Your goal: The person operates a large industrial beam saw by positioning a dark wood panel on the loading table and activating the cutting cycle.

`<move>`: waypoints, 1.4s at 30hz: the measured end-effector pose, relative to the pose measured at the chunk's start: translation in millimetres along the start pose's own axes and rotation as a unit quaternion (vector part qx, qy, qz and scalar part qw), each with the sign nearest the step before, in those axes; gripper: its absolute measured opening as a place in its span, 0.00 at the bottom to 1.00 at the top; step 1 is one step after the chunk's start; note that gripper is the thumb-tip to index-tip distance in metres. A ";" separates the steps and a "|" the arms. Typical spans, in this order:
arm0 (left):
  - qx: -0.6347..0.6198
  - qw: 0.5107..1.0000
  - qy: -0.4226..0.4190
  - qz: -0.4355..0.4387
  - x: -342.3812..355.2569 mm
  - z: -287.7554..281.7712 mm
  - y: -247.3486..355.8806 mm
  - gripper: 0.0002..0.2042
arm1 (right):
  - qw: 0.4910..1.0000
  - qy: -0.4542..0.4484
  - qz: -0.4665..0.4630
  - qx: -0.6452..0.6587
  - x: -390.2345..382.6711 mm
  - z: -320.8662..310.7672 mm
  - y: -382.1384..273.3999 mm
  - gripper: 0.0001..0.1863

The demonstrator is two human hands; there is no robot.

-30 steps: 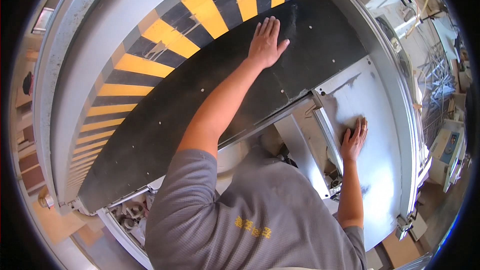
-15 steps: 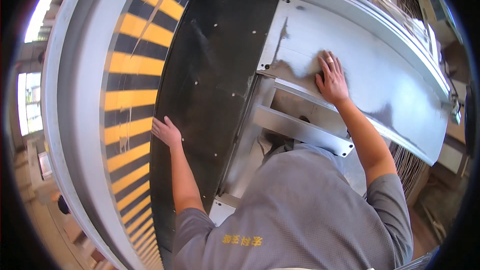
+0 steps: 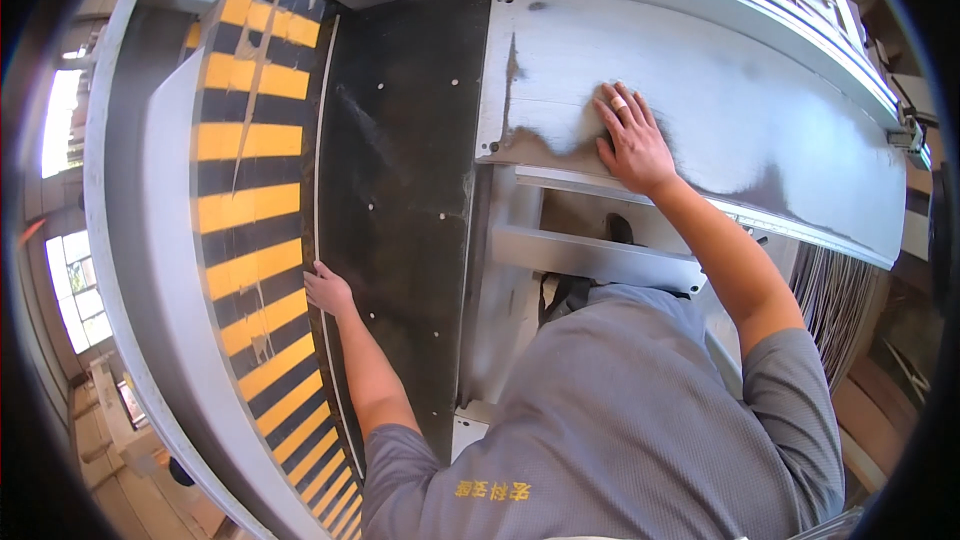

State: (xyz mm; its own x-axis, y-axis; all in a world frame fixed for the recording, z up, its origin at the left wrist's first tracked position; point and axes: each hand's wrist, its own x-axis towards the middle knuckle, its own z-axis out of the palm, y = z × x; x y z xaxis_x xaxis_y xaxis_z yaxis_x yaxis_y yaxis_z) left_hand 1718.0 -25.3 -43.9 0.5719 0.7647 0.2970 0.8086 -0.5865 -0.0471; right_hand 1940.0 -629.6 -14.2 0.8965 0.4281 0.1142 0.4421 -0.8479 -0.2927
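Since half a second ago, view turned slightly; more of the upper end of the yellow-and-black striped guard (image 3: 252, 210) shows. Silver metal panel (image 3: 760, 70) sits right of the black panel (image 3: 410, 155) as before, its dark smudges unchanged. New along the black panel's left side: a thin pale line (image 3: 319, 160), a dark band between it and the guard; strip, edge or gap, cannot tell. Black panel, dotted with small pale spots, lies between the two hands: under and just right of the left hand, well left of the right hand. Left hand (image 3: 329, 292) remains at the panel's left margin, fingers close together, tips at the pale line; cannot tell whether they grip it. Right hand (image 3: 637, 148) still rests flat on the silver panel, fingers slightly spread, holding nothing; ring (image 3: 619, 104) on one finger.
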 end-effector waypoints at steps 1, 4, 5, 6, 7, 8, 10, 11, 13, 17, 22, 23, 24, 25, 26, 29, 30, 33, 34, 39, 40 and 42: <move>0.004 1.000 -0.027 -0.007 7.2 -2.1 3.6 0.34 | 1.000 0.005 -0.004 0.000 -0.4 1.5 0.8 0.32; 0.037 0.996 -0.075 0.002 20.3 -9.2 15.9 0.36 | 1.000 0.003 -0.001 0.002 0.1 -2.7 3.5 0.33; 0.055 0.995 -0.084 0.004 24.3 -10.5 11.6 0.36 | 1.000 0.002 -0.001 -0.001 2.7 -6.0 0.7 0.33; 0.069 0.993 -0.098 0.012 24.2 -13.4 26.9 0.37 | 1.000 -0.001 0.010 0.005 2.4 -7.5 2.8 0.33; 0.069 0.987 -0.142 -0.019 23.2 -16.9 41.4 0.37 | 1.000 -0.004 0.008 0.000 2.5 -9.1 4.5 0.33; 0.077 0.987 -0.141 -0.012 21.6 -21.1 51.0 0.37 | 1.000 -0.006 0.002 -0.004 2.9 -9.5 5.8 0.33; 0.063 0.985 -0.161 -0.024 22.1 -26.2 66.4 0.37 | 1.000 -0.009 0.009 0.007 1.0 -4.5 8.4 0.33; 0.063 0.985 -0.159 -0.020 24.0 -27.3 66.8 0.38 | 1.000 -0.008 0.005 0.011 2.6 -3.3 9.2 0.33; 0.073 0.983 -0.165 -0.025 26.9 -28.7 67.0 0.38 | 1.000 -0.013 0.007 0.016 4.0 -3.5 8.5 0.33; 0.074 0.981 -0.174 -0.033 24.2 -27.3 75.4 0.39 | 1.000 -0.020 0.006 0.015 3.8 -4.4 11.2 0.34; 0.054 0.984 -0.166 -0.030 30.1 -17.6 70.0 0.40 | 1.000 -0.016 0.004 0.011 1.5 -6.3 11.8 0.33; 0.051 0.984 -0.168 -0.023 29.4 -14.0 69.0 0.40 | 1.000 -0.019 0.004 0.010 0.6 -6.4 12.3 0.33; 0.045 0.985 -0.162 -0.033 27.7 -13.8 69.8 0.40 | 1.000 -0.013 -0.007 0.007 0.4 -7.8 12.4 0.33; 0.052 0.986 -0.160 -0.011 26.5 -13.8 71.5 0.40 | 1.000 -0.015 -0.001 0.017 -1.0 -9.6 13.4 0.33; 0.060 0.986 -0.156 0.006 24.9 -15.1 68.0 0.40 | 0.999 -0.016 0.000 0.029 -0.6 -10.1 11.6 0.33; -0.024 0.986 -0.103 0.127 -37.0 -15.4 104.3 0.31 | 0.999 -0.008 -0.012 0.029 0.8 -6.1 10.3 0.33; -0.085 0.985 -0.018 0.149 -70.5 -15.9 115.6 0.30 | 0.999 0.001 -0.033 0.028 4.0 -5.3 4.7 0.33; -0.158 0.948 -0.050 0.271 -158.5 -50.6 169.0 0.31 | 1.000 0.009 -0.020 0.022 -3.2 -3.9 9.6 0.32; -0.194 0.927 -0.069 0.313 -183.5 -66.7 175.1 0.31 | 0.999 0.014 -0.033 0.016 -5.8 -4.2 11.7 0.32; -0.286 0.914 -0.145 0.249 -276.2 -121.5 121.0 0.32 | 0.998 0.015 -0.048 0.027 -3.6 1.4 9.7 0.34; -0.253 0.935 -0.138 0.205 -294.1 -127.7 98.2 0.32 | 0.998 0.015 -0.046 0.032 -5.8 1.3 9.6 0.34; -0.261 0.957 -0.079 0.103 -325.9 -129.6 46.1 0.31 | 0.998 0.023 -0.060 0.023 -7.3 2.1 11.8 0.35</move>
State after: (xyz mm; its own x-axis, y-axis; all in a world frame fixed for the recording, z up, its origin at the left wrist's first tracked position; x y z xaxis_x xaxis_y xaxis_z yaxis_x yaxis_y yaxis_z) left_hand 1551.0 -336.1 -19.3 0.7592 0.6249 0.1819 0.5213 -0.7512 0.4050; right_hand 1938.7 -642.0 -20.5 0.8377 0.5101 0.1952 0.5460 -0.7753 -0.3175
